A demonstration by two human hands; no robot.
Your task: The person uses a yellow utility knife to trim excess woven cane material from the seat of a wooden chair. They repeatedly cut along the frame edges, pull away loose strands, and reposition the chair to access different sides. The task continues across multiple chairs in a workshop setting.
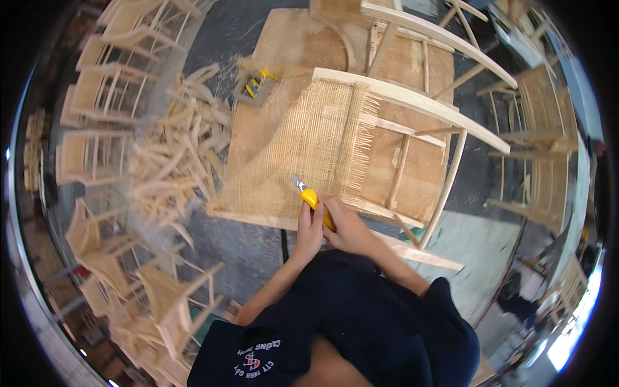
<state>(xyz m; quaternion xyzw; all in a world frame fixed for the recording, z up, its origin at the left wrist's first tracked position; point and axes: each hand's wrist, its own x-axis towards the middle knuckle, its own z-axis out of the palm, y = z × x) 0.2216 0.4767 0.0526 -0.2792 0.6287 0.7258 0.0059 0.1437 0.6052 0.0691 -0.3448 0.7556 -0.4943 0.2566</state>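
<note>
Close to my body, both hands are together on a yellow utility knife [311,198], its blade out and pointing away from me. My right hand [346,226] is closed around the back of the handle. My left hand [310,233] presses against the handle's left side, fingers closed. Beyond the blade spreads a sheet of woven cane webbing [316,142], with loose frayed strands along its right edge. It lies over the seat end of a pale wooden chair [412,100], whose legs and rungs extend to the right across a plywood tabletop [258,122].
A grey box [255,87] with yellow tools stands on the tabletop's left side. Another chair frame [438,39] lies at the far side. Curved wood offcuts [187,135] are heaped on the floor at left, beside rows of chairs [100,93]. More chairs [541,148] stand at right.
</note>
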